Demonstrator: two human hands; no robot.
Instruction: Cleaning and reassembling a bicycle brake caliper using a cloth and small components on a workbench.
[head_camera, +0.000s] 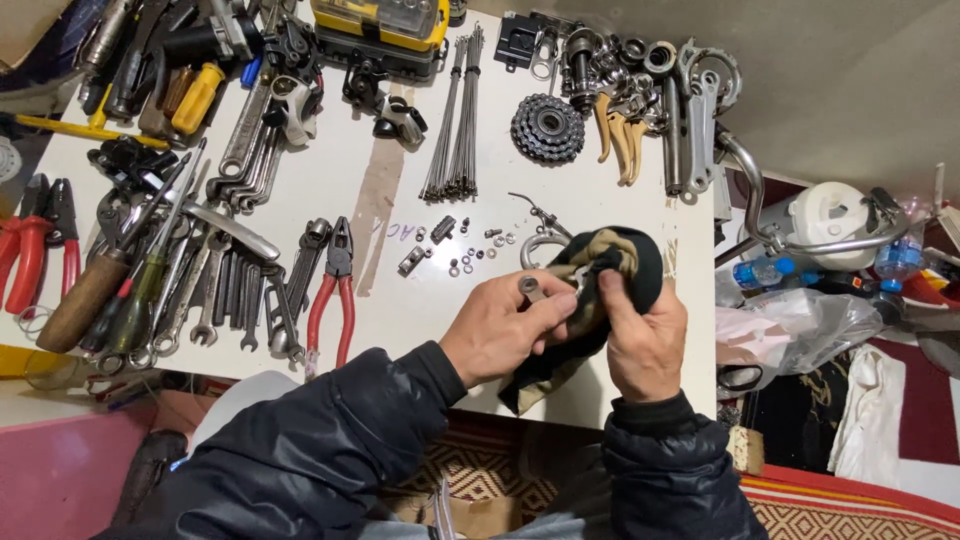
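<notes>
Head view: we look down on a white workbench (400, 310) where both of our hands meet just above its near edge. Our left hand (500, 330) pinches a small metal part (530, 289) between thumb and fingertips; the part is short and stubby, its long axis running roughly from lower right to upper left, its round end turned up toward us. Our right hand (645, 340) is closed around a black and tan rag (620, 270), which wraps over the fingers and hangs down past the table edge. A curved metal piece (545, 245) peeks out from behind the rag; we cannot tell whether it lies on the bench or is gripped inside the cloth, and how it joins the small part is hidden. Just beyond the hands lie scattered washers and nuts (470, 255), too small to sort. Farther back we see a bundle of spokes (458, 120) pointing away from us, a toothed sprocket cluster (548, 128), and to the left red-handled pliers (335, 290) beside a row of wrenches (250, 300). The yellow case (380, 25) at the top is cut off by the frame, and our dark jacket sleeves (330, 450) cover both wrists.
</notes>
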